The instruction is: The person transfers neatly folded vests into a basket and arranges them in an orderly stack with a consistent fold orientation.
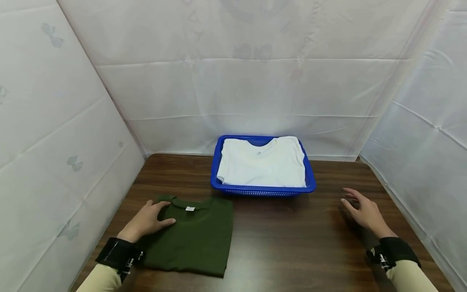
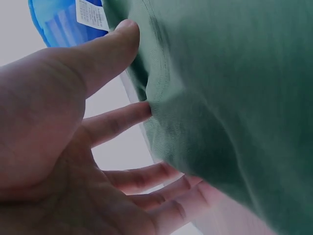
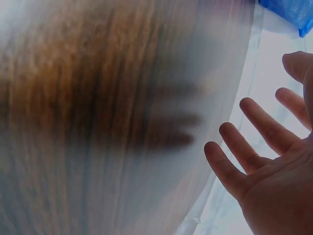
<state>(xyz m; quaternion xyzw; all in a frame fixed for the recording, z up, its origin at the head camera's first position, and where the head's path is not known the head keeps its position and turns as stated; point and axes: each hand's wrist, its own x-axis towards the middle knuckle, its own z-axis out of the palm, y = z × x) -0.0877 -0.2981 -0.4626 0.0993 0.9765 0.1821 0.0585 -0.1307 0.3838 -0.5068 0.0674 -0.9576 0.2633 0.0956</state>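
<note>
A folded dark green T-shirt (image 1: 193,239) lies on the front left of the table, its collar and white label (image 1: 190,209) toward the back. Over its upper left corner is my left hand (image 1: 147,221), thumb and fingers spread apart. In the left wrist view the fingertips (image 2: 142,111) meet the shirt's edge, and the thumb lies by the collar; no grip on the cloth shows. My right hand (image 1: 366,213) hovers over the right side of the table, holding nothing, with its fingers (image 3: 234,152) loosely extended.
A blue plastic basket (image 1: 262,189) stands at the back middle of the table, with a folded white T-shirt (image 1: 262,164) in it. The brown wooden table (image 1: 292,243) is bordered by white cloth walls (image 1: 255,89) at the back and both sides.
</note>
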